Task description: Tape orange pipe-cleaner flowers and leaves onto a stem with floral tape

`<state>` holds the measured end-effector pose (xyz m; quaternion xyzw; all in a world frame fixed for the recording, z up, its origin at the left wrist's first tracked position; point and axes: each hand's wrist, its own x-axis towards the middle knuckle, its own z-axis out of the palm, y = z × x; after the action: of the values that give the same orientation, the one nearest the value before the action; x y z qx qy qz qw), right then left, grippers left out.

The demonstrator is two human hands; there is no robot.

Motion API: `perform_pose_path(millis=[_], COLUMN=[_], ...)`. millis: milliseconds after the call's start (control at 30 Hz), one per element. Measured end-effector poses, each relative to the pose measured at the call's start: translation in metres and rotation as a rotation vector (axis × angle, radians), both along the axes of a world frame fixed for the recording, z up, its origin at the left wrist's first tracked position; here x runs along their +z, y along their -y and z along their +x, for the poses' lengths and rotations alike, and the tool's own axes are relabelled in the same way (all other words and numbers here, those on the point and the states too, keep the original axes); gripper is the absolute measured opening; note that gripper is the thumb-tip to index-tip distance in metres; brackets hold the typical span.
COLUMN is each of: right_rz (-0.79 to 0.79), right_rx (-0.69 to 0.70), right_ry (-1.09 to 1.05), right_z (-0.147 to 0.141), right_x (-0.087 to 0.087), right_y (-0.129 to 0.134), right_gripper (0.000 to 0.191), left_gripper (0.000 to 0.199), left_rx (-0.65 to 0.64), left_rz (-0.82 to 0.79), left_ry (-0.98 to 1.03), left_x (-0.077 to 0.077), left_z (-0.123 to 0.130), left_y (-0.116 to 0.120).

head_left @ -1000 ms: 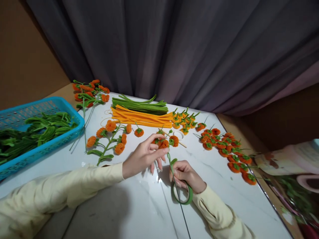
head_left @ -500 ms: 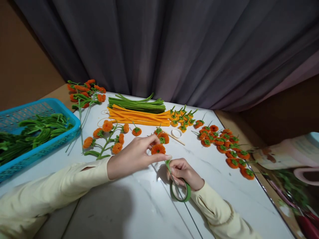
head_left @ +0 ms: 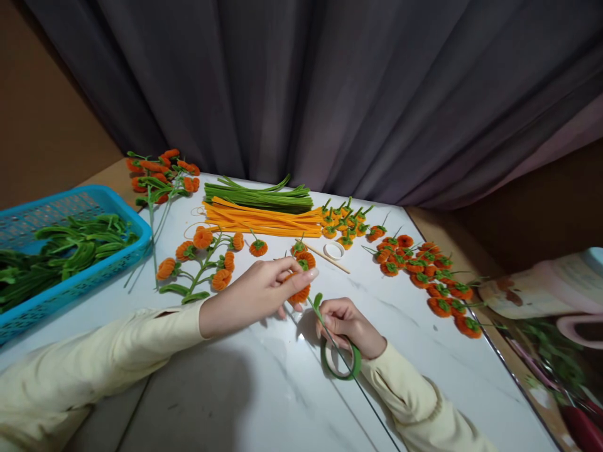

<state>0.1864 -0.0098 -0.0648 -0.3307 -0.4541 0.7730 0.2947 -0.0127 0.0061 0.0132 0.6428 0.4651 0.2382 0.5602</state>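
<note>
My left hand has its thumb and fingers closed around an orange pipe-cleaner flower, which the thumb partly covers. Just to the right, my right hand pinches a long thin green wire stem bearing a small green leaf at its top. A roll of green floral tape hangs under the right fingers. Whether the flower joins the stem is hidden by the left hand. Right behind the left fingers lie two loose orange flowers.
A blue basket of green leaves stands left. At the back lie green pipe cleaners, orange strips and small yellow-orange flowers. Orange flowers cluster right; a flower branch and stick lie mid-table.
The flower in my left hand has turned from facing up to being partly behind the thumb. The left thumb has lifted away from the leaf tip, which now stands free. The right hand barely moved.
</note>
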Motion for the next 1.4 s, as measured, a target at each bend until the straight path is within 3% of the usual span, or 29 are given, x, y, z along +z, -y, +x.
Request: perform_pose_path(millis=[400,500,600,667,733,1000,1133,1400], right_rz=[-0.055,-0.046,-0.039,-0.036,-0.038,-0.043,-0.020,0.003], right_rx=[0.032,0.016,-0.042,-0.078,-0.097,-0.062,0.003,-0.006], right_ry=[-0.032,-0.008,0.003,0.003,0.006,0.040,0.080,0.043], right_z=[0.005,0.007,0.009,0.010,0.011,0.009,0.008,-0.001], right_x=[-0.001,-0.004,-0.009,-0.014,-0.016,-0.011,-0.009,-0.001], right_y=[0.001,0.001,0.000,0.001,0.001,0.002,0.003,0.003], right_gripper=[0.032,0.035,0.039,0.041,0.042,0.042,0.043,0.038], left_gripper=[0.036,0.042,0.056,0.055,0.049,0.025,0.027,0.025], left_rx=[0.004,0.077,0.209,0.269,0.288,0.297,0.188,0.201], left_rz=[-0.125,-0.180,-0.317,-0.394,-0.408,-0.293,-0.308,-0.246], left_ry=[0.143,0.202,0.435,0.624,0.690,0.538,0.609,0.485], left_x=[-0.003,-0.009,-0.020,-0.026,-0.032,-0.036,-0.039,-0.040], left_z=[0.001,0.003,0.011,0.017,0.022,0.025,0.026,0.025], left_y=[0.003,0.008,0.020,0.029,0.037,0.036,0.030,0.024])
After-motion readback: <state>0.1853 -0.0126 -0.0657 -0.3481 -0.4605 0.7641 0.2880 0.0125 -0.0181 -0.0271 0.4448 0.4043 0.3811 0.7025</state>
